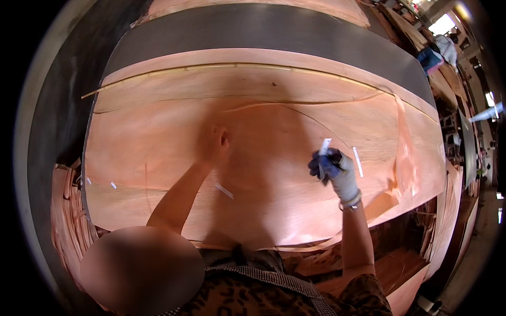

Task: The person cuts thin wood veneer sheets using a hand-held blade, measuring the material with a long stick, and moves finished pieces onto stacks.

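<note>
A wide sheet of pinkish-tan wood veneer (158, 126) lies flat before me. My bare left hand (217, 145) is low over its middle, in my shadow, with the fingers curled; what they hold, if anything, is hidden. My right hand (336, 171) wears a pale glove with dark blue fingers. It is closed on a narrow white strip (326, 146) that sticks up past the fingers; its exact kind I cannot make out. White strips lie on the veneer, one (358, 161) beside my right hand and another (224, 190) near my left forearm.
A thin yellowish stick (237, 65) runs across the far part of the veneer. Beyond it is a dark grey board (263, 29). A loose veneer flap (405, 147) curls up at the right. Stacked veneer (71, 210) stands at the near left. Another person (440, 52) is far right.
</note>
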{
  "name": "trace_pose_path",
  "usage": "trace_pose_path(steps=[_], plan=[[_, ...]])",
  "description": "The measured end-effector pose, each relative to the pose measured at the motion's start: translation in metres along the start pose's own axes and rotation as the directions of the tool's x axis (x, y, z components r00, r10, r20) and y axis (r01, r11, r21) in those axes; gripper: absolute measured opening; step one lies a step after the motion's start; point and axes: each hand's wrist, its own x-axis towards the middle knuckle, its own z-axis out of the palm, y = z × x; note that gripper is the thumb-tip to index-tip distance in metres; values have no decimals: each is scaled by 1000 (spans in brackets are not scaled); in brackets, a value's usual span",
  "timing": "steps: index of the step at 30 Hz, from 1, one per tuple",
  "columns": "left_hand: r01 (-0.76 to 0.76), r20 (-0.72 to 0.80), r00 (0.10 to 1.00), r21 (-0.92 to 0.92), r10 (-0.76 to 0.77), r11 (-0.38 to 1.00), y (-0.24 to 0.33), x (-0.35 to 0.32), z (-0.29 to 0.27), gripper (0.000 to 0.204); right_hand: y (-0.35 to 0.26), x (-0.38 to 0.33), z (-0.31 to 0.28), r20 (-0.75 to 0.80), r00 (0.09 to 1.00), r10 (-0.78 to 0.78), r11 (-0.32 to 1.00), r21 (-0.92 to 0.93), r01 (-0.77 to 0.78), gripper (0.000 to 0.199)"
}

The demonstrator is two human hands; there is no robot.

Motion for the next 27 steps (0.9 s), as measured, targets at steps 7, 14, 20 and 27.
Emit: trace_pose_path(steps=[7,14,20,27], plan=[[80,-169,985,261,-36,962,-28,51,-14,37,21,174,126,53,966,252,967,12,-253,18],[-375,113,927,298,358,878,-46,108,12,48,125,273,151,2,936,351,827,-469,-309,15],[-647,429,756,373,495,665,-57,133,28,43,128,255,153,77,966,-248,222,-966,134,37],[-380,385,851,-19,358,925,-51,79,-22,25,49,231,154,-65,997,43,821,-567,-72,16]])
